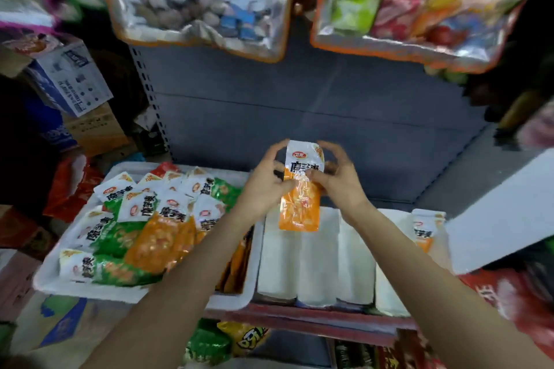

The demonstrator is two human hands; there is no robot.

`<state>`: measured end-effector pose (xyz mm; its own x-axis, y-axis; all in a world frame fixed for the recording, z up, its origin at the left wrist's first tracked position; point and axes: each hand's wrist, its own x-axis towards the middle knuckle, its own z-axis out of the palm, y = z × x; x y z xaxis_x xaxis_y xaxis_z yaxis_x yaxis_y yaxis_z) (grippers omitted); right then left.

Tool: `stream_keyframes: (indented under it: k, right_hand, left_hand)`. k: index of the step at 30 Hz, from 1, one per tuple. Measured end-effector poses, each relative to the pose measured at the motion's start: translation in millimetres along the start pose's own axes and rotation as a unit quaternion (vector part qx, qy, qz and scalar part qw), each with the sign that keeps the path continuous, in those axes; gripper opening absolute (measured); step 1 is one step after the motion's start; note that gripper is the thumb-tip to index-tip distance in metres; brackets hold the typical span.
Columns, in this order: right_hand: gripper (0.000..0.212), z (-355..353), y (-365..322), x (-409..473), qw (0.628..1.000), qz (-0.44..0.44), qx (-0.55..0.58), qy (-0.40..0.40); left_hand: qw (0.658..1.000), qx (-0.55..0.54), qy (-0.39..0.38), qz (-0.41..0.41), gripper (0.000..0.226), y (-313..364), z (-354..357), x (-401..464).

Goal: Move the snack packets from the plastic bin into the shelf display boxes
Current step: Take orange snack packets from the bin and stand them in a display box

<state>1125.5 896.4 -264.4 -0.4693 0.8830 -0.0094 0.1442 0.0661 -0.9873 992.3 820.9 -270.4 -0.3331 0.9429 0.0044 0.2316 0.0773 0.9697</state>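
Both hands up over the white display boxes (317, 252). Left hand (266, 186) and right hand (338, 180) pinch one orange-and-white snack packet (301, 189) upright between them. White plastic bin (90, 287) at left, heaped with orange and green packets (141, 225).

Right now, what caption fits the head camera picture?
Both hands, left and right, hold an orange packet above white boxes beside the bin.

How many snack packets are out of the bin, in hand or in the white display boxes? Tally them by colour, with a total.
Orange: 2 (held packet between left hand and right hand; boxed packet in display boxes)
Green: 0
Total: 2
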Motion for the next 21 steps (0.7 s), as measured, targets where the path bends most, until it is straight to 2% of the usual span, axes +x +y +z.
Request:
stream_keyframes:
  k: [6,10,14,17,21]
  right_hand:
    - [0.050,-81.9,16.1,-17.3,1.000,-0.008,-0.022,0.004]
    - [0.051,-124.0,29.9,-31.7,0.998,-0.021,-0.045,0.024]
    - [0.050,-158.1,43.4,-46.0,0.996,-0.037,-0.048,0.072]
    - [0.053,-178.9,54.6,-54.3,0.988,-0.055,-0.046,0.134]
    - [0.051,-200.3,74.6,-58.7,0.976,-0.083,-0.050,0.197]
  left_hand:
    - [0.997,0.015,0.061,0.038,0.056,16.9,89.0,3.9]
    - [0.997,0.026,0.059,0.046,0.048,22.8,130.3,6.3]
    - [0.995,0.059,0.017,0.073,0.048,25.2,165.6,9.1]
    - [0.986,0.139,-0.049,0.076,0.056,16.0,188.4,12.3]
    - [0.939,0.300,-0.131,0.107,0.068,-2.3,209.8,14.0]
